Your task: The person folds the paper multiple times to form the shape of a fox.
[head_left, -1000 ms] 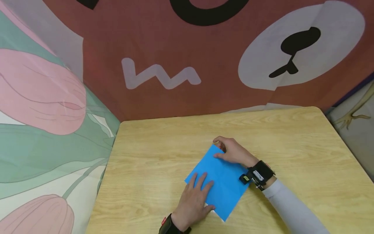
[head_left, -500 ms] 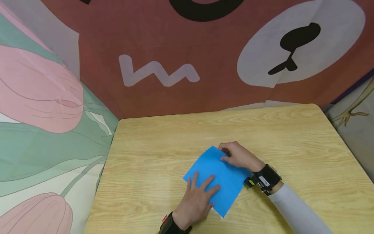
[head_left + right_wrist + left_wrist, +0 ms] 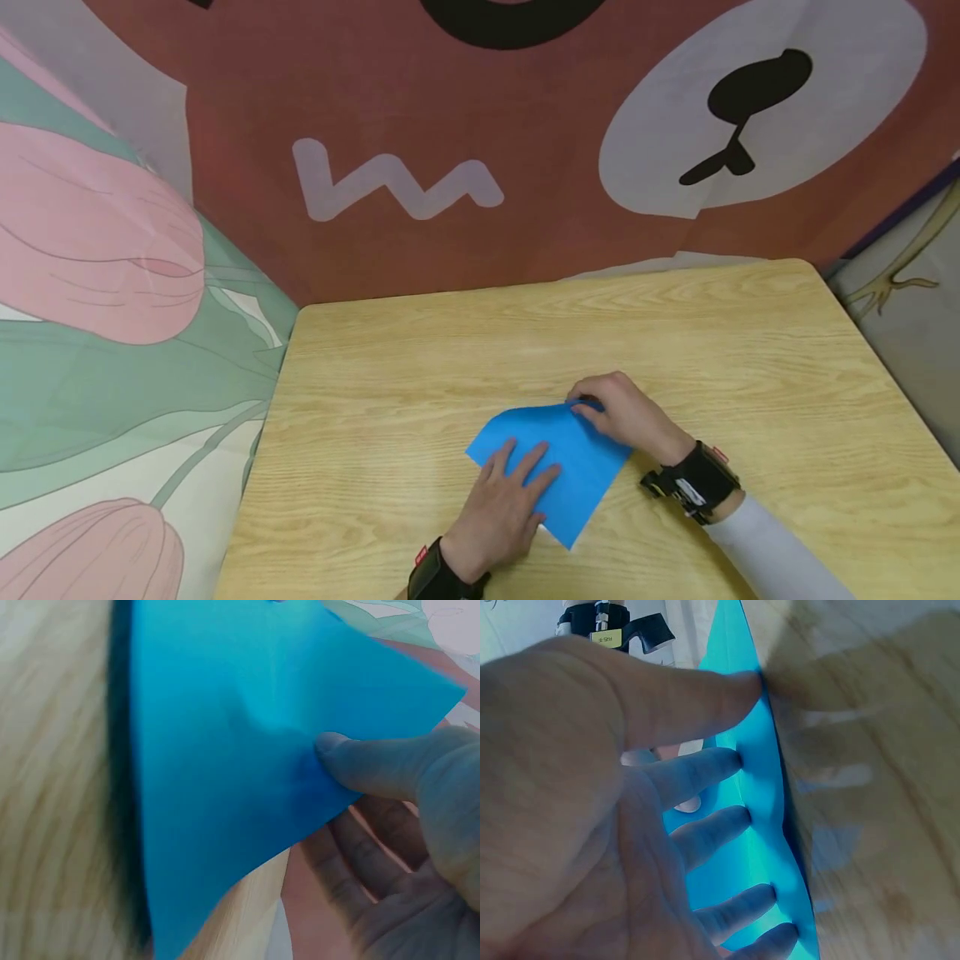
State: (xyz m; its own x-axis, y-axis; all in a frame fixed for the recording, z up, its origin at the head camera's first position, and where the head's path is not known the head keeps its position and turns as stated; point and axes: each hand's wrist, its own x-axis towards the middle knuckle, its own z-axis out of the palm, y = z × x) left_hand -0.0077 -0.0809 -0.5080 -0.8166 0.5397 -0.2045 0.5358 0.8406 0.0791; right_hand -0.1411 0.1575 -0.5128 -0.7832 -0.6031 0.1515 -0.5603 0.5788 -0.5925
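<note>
A blue sheet of paper [image 3: 585,471] lies on the wooden table [image 3: 390,367], its far edge raised and bowed. The left hand [image 3: 498,508] rests on the sheet's near left part with fingers spread. In the left wrist view, its fingertips [image 3: 739,817] touch the blue surface and the thumb lies at the paper's edge. At the far right edge, the right hand [image 3: 626,417] pinches the paper between thumb and fingers. The right wrist view shows the thumb [image 3: 367,761] on the blue face, the other fingers behind it, and the sheet curving up off the table. A sliver of white shows by the left thumb.
A brown cloth backdrop [image 3: 525,242] with a bear's face stands along the table's far edge. To the left hangs a flowered cloth [image 3: 97,400]. Black camera bands are strapped round both wrists, and the right arm has a pale sleeve [image 3: 780,550].
The right hand has shifted right and slightly nearer, drawing the paper's far corner with it, so that the flat sheet now bows upward. The left hand has stayed on the paper, its fingers shifting slightly.
</note>
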